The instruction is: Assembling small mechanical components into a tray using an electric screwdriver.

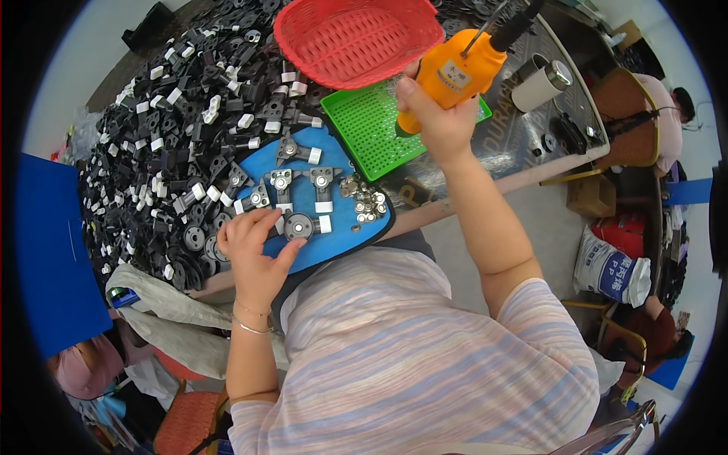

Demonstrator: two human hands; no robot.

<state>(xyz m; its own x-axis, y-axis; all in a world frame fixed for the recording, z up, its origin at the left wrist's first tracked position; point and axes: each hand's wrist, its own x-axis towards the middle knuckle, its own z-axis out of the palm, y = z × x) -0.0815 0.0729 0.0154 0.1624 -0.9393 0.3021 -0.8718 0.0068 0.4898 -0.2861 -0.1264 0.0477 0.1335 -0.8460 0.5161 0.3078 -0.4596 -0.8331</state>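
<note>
In my right hand (440,114) is an orange electric screwdriver (455,72), raised over the green perforated tray (371,148) with its dark nose pointing down. My left hand (256,246) rests at the near edge of the blue mat (303,205). Its thumb and index finger close around a black caster part (298,226) with a round wheel and a white end; the finger contact is partly hidden. Beyond it on the mat lie more black caster parts (322,182) with white ends. Small round metal pieces (369,203) are heaped on the mat's right side.
A large pile of black and white parts (182,114) covers the table's left. Behind the tray stands a red basket (356,45). A white tumbler (538,87) is at the right. People sit at both sides, and a white sack (603,265) stands on the right.
</note>
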